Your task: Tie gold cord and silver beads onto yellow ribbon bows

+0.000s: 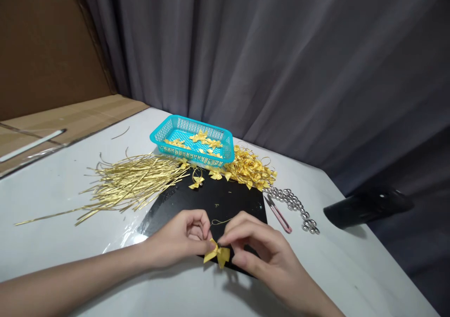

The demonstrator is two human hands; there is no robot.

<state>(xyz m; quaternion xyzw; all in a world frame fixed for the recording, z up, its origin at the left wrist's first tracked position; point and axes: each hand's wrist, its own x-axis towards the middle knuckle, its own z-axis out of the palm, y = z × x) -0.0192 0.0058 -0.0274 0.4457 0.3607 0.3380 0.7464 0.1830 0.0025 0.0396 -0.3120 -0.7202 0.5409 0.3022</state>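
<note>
A yellow ribbon bow point(221, 255) is pinched between the thumb and fingers of my left hand point(188, 235), above the front edge of a black mat point(211, 202). A thin gold loop point(220, 222) rises behind the bow between both hands. My right hand point(255, 242) is at the bow's right side, index fingertip at its knot and thumb a little apart; whether it grips the thread is too small to tell. Another bow with a wire loop point(196, 182) lies on the mat's far part.
A blue basket point(193, 155) with bows stands at the back. Gold wire strips point(137, 181) lie left, a pile of looped bows point(249, 167) right. Pink snips point(279, 215), silver beads point(291, 200) and a black cylindrical object point(365, 208) are farther right; cardboard point(70, 120) is far left.
</note>
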